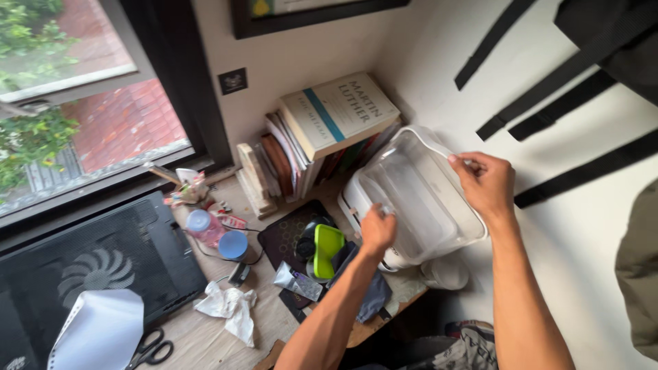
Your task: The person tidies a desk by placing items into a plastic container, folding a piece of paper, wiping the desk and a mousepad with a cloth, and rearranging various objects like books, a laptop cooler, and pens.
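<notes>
Nearest you, at the desk's front edge, black-handled scissors [151, 351] lie beside a sheet of white paper [99, 329], and a crumpled tissue [229, 307] sits just to their right. A little further in, a squeezed tube [297, 281] and a lime-green case [327, 249] rest on a dark mat [284, 233], with a blue-lidded jar [234, 244] and a pink bottle [203, 226] to the left. Your left hand [378, 231] is closed on the near rim of a clear plastic tub [418, 195], fingers curled over the edge. Your right hand [485, 181] clamps the far rim, fingers hooked over it. The tub is held tilted between both hands, above the desk's right end, close to the wall. Behind it, a stack of books [322, 137] leans in the corner by the window.
</notes>
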